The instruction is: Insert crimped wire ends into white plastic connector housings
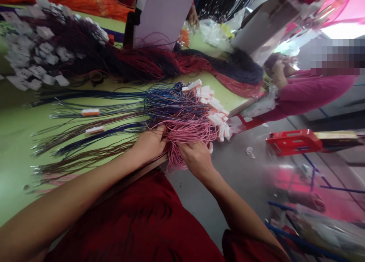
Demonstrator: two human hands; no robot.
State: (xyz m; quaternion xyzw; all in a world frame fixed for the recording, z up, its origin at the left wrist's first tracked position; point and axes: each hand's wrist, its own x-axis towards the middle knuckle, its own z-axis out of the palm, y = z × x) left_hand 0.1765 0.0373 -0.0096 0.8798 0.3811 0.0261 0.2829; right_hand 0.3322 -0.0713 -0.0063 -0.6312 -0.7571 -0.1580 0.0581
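A bundle of pink wires (pixel 186 129) with white plastic connectors (pixel 214 110) lies at the edge of the green table (pixel 17 140), mixed with blue wires (pixel 168 100). My left hand (pixel 149 144) has its fingers closed on the pink wires at the table edge. My right hand (pixel 195 157) grips the same pink bundle from the other side, where loops hang down over the edge. Dark blue and brown wire groups (pixel 85 144) fan out to the left, with two small orange-and-white connectors (pixel 90 112) lying on them.
Red and black wire bundles (pixel 176 64) cross the table farther back, beside a heap of white connectors (pixel 34 45). A person in a pink top (pixel 308 92) sits at the right. A red stool (pixel 293 140) stands on the grey floor.
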